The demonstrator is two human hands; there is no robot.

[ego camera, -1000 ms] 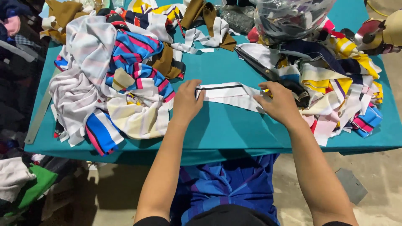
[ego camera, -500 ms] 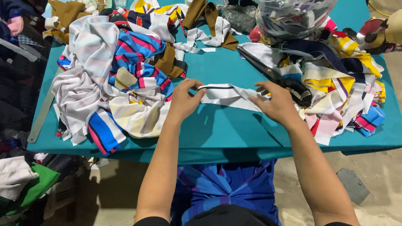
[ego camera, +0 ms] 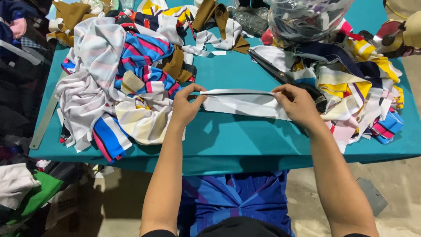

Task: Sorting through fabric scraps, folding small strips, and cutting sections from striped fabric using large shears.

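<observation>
Both hands grip one piece of cloth between them. Left hand (ego camera: 186,105) pinches the left end of a white fabric strip (ego camera: 245,103) between thumb and fingers; right hand (ego camera: 298,103) closes its fingers over the right end of the same strip. Neither hand is spread wide; both are closed on the cloth.

Location: the strip lies near the middle of the teal table (ego camera: 237,145), stretched left to right, with its top edge lifted slightly and pulled taut. A dark band runs along that upper edge. The lower part of the strip rests flat on the table.

Handling, as judged from its drape:
- Weight: light; a fingertip pinch carries it.
- Stiffness: soft and limp; it sags wherever it is not tensioned.
- Grip: knit-like cloth, not slippery; unlikely to be fragile.
- Best hold: at the two ends, close to the banded edge, so the strip stays straight.

Surroundings: a pile of striped fabric scraps (ego camera: 118,87) lies to the left, touching the left hand's side of the work area. A second pile of mixed scraps (ego camera: 355,92) lies to the right. Black-handled scissors (ego camera: 285,77) lie just beyond the strip, near the right hand. A clear plastic bag of scraps (ego camera: 307,17) stands at the far edge.
</observation>
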